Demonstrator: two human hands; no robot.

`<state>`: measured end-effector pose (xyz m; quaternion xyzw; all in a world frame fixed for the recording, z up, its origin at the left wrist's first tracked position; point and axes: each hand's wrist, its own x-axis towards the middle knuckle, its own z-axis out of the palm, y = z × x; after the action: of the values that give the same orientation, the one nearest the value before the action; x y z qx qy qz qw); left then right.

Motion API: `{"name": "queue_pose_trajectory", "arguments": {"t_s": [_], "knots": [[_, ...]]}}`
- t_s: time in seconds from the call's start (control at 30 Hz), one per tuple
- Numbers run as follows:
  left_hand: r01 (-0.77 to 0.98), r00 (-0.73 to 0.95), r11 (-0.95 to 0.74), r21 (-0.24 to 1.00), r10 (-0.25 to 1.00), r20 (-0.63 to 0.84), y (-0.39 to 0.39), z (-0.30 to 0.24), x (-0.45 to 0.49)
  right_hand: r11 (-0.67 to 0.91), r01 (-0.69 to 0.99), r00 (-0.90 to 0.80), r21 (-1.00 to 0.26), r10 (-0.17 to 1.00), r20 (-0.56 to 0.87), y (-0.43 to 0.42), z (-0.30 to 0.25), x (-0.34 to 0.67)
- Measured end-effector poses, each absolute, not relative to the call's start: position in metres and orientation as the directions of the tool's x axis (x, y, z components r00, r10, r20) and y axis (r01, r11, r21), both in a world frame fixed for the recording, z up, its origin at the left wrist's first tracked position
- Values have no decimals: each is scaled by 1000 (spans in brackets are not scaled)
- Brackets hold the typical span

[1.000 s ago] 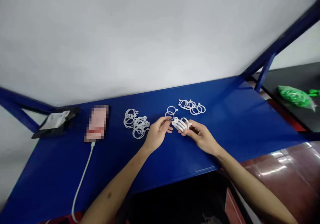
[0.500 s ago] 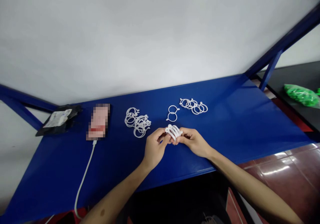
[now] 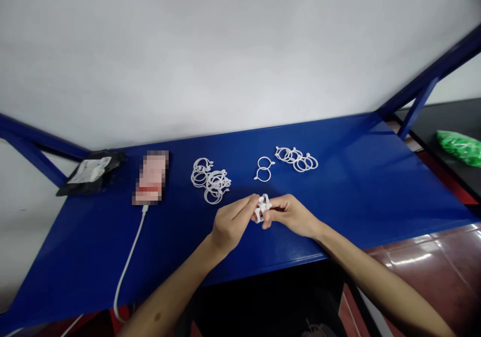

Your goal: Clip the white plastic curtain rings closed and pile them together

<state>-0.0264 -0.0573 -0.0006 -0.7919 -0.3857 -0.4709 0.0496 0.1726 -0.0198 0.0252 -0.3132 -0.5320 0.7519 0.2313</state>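
A person's left hand (image 3: 231, 225) and right hand (image 3: 295, 216) meet over the near part of a blue table (image 3: 165, 251), both gripping a small bunch of white rings (image 3: 263, 207). The right hand pinches the bunch from its side, thumb nearest the camera; the left hand closes on the opposite edge, its back hiding most of its own fingers. So much of the bunch is covered that its rings cannot be counted, nor can it be told how they join.

Just beyond lie two white rings (image 3: 264, 168), overlapping, each with a small tab. Farther right is a row of overlapping rings (image 3: 295, 160); left of the hands, a tangled ring pile (image 3: 217, 178) lies too jumbled to count.

A pixelated block masks the face of a phone-like object (image 3: 151, 177), and a white cable (image 3: 128, 259) runs from it over the near edge of the table, out of sight. Left of that, a black plastic package (image 3: 107, 169) carries a label too small to read. At far right, the frame cuts off a green-filled bag (image 3: 459, 148).
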Motion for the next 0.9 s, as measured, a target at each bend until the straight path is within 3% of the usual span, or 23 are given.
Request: {"name": "queue_pose_trajectory", "arguments": {"t_s": [0.1,0.27,0.33,0.4,0.5,0.57,0.63,0.73,0.9], "knots": [[651,335,-731,205,519,786,-58,3,-28,-346,-27,-752,-938,625,-209,-19,29,172],[660,358,-728,183,520,776,-60,9,-27,-343,-57,-771,-938,612,-177,-22,27,171],[658,340,-718,227,552,761,-61,11,-27,-336,-52,-756,-940,629,-183,-22,26,170],[639,286,-670,377,663,692,-62,14,-29,-342,-39,-753,-939,627,-197,-20,25,171],[462,239,-401,791,915,325,-59,21,-37,-387,1,-813,-922,536,-226,-13,26,174],[241,361,-102,965,932,8,-55,25,-44,-428,48,-876,-902,416,-244,-6,27,177],[95,511,149,984,841,-177,-52,28,-50,-456,103,-924,-884,284,-255,0,28,178],[50,615,369,928,721,-320,-50,28,-55,-445,179,-954,-877,138,-265,5,30,177],[-2,692,474,881,636,-340,-52,21,-54,-426,199,-955,-883,119,-273,9,34,173]]}}
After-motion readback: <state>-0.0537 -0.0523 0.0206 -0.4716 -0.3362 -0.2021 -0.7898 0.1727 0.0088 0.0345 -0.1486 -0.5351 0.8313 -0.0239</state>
